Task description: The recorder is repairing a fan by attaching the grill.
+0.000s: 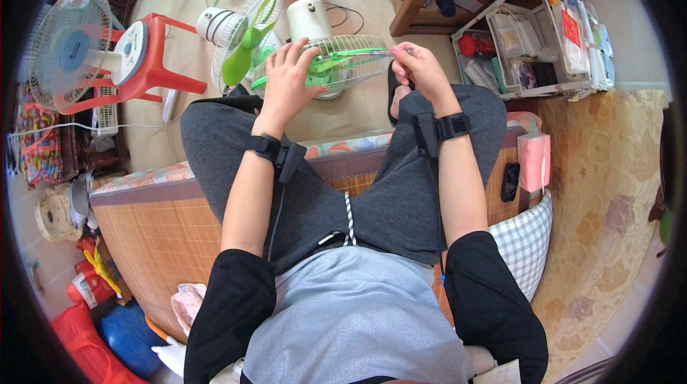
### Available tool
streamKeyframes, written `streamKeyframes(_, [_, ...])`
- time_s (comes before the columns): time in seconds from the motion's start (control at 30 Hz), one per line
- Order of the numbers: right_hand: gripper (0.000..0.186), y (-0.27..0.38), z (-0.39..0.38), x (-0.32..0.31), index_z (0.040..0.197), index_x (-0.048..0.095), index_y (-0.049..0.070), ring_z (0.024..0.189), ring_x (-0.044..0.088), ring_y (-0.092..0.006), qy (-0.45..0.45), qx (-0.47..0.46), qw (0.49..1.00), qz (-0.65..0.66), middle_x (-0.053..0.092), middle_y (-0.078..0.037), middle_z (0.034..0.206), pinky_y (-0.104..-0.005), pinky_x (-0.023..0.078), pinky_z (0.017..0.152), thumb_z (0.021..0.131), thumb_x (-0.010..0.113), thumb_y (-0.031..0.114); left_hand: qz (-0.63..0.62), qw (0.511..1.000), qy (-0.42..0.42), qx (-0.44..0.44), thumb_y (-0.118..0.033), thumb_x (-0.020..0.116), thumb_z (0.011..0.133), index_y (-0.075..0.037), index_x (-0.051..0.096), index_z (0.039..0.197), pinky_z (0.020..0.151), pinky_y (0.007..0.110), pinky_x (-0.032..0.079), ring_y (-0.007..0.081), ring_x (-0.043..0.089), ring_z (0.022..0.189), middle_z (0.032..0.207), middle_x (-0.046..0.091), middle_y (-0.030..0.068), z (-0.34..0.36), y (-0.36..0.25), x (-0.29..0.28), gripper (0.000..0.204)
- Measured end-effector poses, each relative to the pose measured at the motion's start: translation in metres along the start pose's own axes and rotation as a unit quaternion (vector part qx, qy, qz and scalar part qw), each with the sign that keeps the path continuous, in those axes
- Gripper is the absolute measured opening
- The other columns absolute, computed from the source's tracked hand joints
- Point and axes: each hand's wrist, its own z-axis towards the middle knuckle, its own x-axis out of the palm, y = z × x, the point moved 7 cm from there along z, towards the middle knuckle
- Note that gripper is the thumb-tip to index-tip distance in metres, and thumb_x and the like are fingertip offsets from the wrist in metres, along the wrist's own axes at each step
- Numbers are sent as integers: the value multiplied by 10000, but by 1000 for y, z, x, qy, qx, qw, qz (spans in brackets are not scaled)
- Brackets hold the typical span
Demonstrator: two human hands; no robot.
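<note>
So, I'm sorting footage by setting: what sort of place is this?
Likely a home, perhaps a bedroom: there's a bamboo mat, a gingham pillow and a red plastic stool.

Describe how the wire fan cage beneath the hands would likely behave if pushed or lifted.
The wire fan cage would probably flex slightly if pushed, since its wires look thin. By itself, it should be light for its size, being mostly open gaps. Its rounded outline could let it roll if stood on edge.
</note>
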Motion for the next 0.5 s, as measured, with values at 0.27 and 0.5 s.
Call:
streamKeyframes(0.27, [173, -2, 2, 0, 982, 529, 11, 632, 496, -76, -16, -21, 999, 20, 556, -18, 740, -190, 414, 569, 925, 517, 173, -13, 1000, -2, 1, -234, 814, 536, -151, 512, 1151, 973, 465, 298, 292, 402, 1185, 1277, 448, 79, 0, 1, 2, 690])
streamKeyframes(0.5, [186, 0, 1, 0, 983, 530, 4, 632, 491, -72, -36, -21, 999, 5, 552, -15, 738, -191, 413, 572, 926, 515, 181, -10, 1000, -2, 0, -227, 813, 534, -151, 514, 1149, 969, 462, 300, 285, 404, 1182, 1270, 453, 76, 1, 0, 1, 688])
